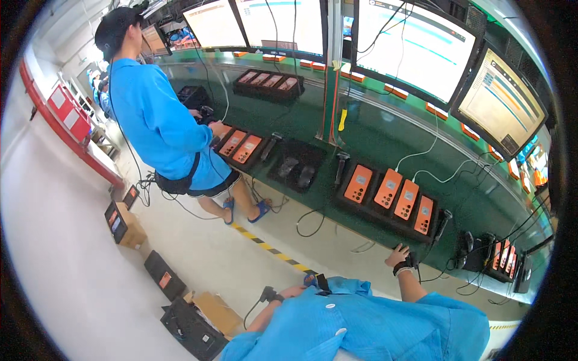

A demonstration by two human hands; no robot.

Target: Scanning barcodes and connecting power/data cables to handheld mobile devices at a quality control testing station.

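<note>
My right hand (397,256) rests at the near edge of the green bench (355,219), fingers stretched out and holding nothing visible. A dark strap or device (412,260) sits at its wrist. Just beyond it lies a black foam tray (382,213) with several orange phones (359,183) set side by side; white cables run to the two middle ones. My left hand (294,292) is close to my waist against my blue smock (337,319), its fingers hidden. A black strapped device (268,294) is on that wrist.
Handheld scanners (341,167) stand beside the tray, with a black mat (296,165) to the left. Monitors (415,48) line the back. A co-worker (156,114) in blue stands at the left, by another phone tray (241,146). Boxes (129,225) sit on the floor; cables hang around.
</note>
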